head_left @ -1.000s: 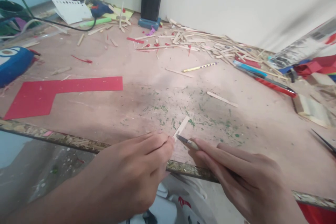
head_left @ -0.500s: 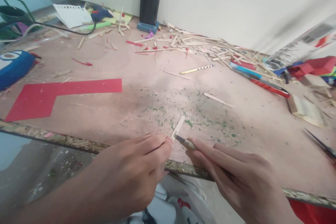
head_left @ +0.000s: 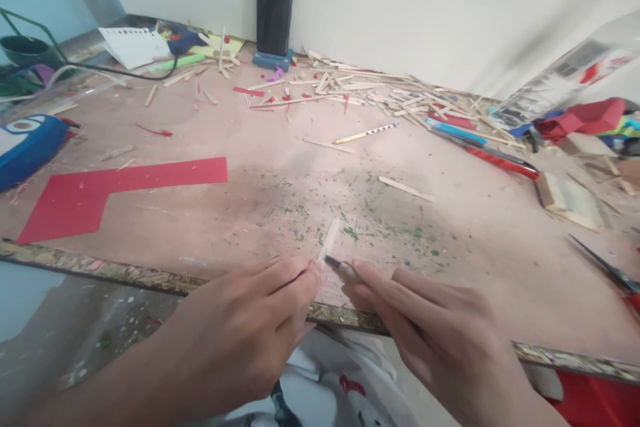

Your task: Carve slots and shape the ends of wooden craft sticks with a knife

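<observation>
Near the table's front edge, my left hand point(head_left: 270, 307) pinches the near end of a pale wooden craft stick point(head_left: 330, 237). The stick slants away from me over the tabletop. My right hand point(head_left: 430, 320) is closed round the handle of a small craft knife point(head_left: 340, 267), most of which the fingers hide. Its dark blade meets the stick just beyond my left fingertips. Green shavings point(head_left: 353, 233) lie scattered around and past the stick. Another craft stick point(head_left: 406, 188) rests farther off to the right.
Red cut paper point(head_left: 80, 203) lies left. A pencil point(head_left: 365, 133) and loose sticks point(head_left: 350, 80) are farther back, near a phone point(head_left: 276, 0) on a blue stand. At right are a red-and-black cutter point(head_left: 505, 161), a wood block point(head_left: 570, 201) and scissors point(head_left: 607, 267).
The camera view has shifted slightly, so the table's things appear a little farther left. Both hands keep their grips, with the blade still at the stick.
</observation>
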Available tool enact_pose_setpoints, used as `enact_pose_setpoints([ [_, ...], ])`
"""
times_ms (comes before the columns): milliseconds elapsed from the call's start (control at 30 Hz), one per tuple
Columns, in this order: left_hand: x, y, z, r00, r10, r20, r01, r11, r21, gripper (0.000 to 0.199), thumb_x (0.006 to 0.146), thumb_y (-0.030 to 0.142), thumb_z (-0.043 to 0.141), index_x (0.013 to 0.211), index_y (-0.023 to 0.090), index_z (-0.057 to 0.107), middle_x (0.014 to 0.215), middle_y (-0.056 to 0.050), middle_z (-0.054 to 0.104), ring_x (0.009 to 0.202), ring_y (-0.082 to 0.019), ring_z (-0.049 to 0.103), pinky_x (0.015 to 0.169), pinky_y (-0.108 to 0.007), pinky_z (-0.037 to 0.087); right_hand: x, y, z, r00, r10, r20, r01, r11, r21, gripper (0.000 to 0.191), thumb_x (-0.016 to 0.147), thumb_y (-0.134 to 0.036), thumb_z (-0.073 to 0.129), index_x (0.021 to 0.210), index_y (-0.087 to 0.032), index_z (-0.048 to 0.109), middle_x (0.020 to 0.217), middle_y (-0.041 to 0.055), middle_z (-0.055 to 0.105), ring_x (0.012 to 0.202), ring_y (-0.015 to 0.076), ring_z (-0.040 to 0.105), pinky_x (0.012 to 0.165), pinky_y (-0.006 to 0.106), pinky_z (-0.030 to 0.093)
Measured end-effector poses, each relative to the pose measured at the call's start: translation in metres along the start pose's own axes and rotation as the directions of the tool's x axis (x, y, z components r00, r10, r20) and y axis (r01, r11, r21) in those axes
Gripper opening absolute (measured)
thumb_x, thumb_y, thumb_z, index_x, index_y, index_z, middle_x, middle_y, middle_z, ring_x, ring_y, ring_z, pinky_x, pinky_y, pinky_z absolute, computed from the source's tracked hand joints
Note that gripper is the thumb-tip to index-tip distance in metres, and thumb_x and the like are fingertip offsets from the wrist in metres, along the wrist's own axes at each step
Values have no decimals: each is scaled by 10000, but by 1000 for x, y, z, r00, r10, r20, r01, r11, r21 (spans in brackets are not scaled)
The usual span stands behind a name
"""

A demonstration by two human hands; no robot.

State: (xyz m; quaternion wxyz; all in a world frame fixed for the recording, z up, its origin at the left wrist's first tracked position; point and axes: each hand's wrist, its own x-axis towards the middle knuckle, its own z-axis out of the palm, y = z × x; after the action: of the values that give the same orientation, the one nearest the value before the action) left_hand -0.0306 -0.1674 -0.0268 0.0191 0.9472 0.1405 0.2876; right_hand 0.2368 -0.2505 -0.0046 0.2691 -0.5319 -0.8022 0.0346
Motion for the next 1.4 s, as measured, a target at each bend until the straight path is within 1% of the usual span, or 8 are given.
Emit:
enact_pose_setpoints([
  [100, 1, 1, 0, 1000, -9, -14, 9, 1000, 12, 282, 1204, 163, 555, 1338, 42, 772, 1368, -85, 855, 1306, -245, 785, 1019, -388, 691, 4, 0, -4, 1000, 28, 0, -28, 999, 40, 270, 1183, -192, 616, 1371, -197, 811, 795, -7, 756, 578, 96, 698, 530, 189, 545],
  [233, 0, 3, 1, 999, -26, -24, 27, 999, 26, 266, 1194, 161, 594, 1341, 43, 782, 1379, -85, 856, 1328, -232, 779, 1137, -361, 649, 8, -2, -10, 991, 132, -30, -128, 986, 104, 213, 1174, -198, 631, 1231, -180, 836, 886, 46, 840, 686, 131, 802, 588, 175, 614],
  [500, -3, 4, 5, 999, -27, -37, 27, 1000, -10, 277, 1172, 139, 613, 1379, 44, 771, 1383, -67, 847, 1361, -207, 743, 1282, -310, 534, 0, 1, -6, 982, 180, 52, -186, 965, 186, 208, 1180, -282, 667, 1304, -252, 832, 822, -54, 781, 618, 58, 721, 571, 135, 570],
  [700, 1, 3, 2, 999, -37, -24, 36, 999, -33, 283, 1173, 138, 620, 1391, 14, 751, 1340, -88, 852, 1312, -227, 763, 1213, -321, 579, 1, 2, -1, 982, 185, 36, -189, 966, 174, 222, 1176, -283, 677, 1328, -248, 836, 814, -58, 795, 607, 61, 729, 584, 146, 572],
  [800, -1, 3, 3, 999, -37, -14, 37, 999, -9, 299, 1187, 159, 612, 1425, 30, 738, 1401, -79, 842, 1363, -223, 750, 1225, -326, 573, 2, 1, -4, 982, 186, 17, -186, 965, 187, 230, 1190, -287, 641, 1305, -244, 836, 936, -32, 876, 704, 82, 816, 645, 122, 622],
  [967, -4, 4, 4, 997, -76, -13, 76, 997, -14, 286, 1219, 236, 589, 1406, 93, 752, 1425, -46, 841, 1385, -206, 755, 1187, -336, 605, -3, 5, -7, 970, 241, -46, -228, 955, 188, 220, 1170, -274, 682, 1311, -348, 832, 1160, -48, 904, 873, 110, 877, 720, 97, 647],
  [1100, 0, 6, 2, 990, -134, -30, 133, 990, -36, 305, 1249, 293, 540, 1358, 120, 766, 1358, -13, 863, 1330, -184, 786, 1135, -320, 630, -3, 7, -6, 976, 220, 3, -217, 960, 177, 217, 1180, -302, 672, 1329, -347, 824, 1142, -56, 905, 843, 110, 873, 731, 115, 666],
  [1400, 3, 6, 1, 992, -119, -51, 116, 992, -45, 301, 1246, 289, 555, 1357, 104, 764, 1349, -28, 865, 1326, -184, 781, 1181, -309, 585, 19, 6, -21, 994, 85, 68, -84, 996, -26, 263, 1190, -312, 620, 1224, -242, 871, 1024, 57, 903, 702, 165, 842, 584, 210, 666],
])
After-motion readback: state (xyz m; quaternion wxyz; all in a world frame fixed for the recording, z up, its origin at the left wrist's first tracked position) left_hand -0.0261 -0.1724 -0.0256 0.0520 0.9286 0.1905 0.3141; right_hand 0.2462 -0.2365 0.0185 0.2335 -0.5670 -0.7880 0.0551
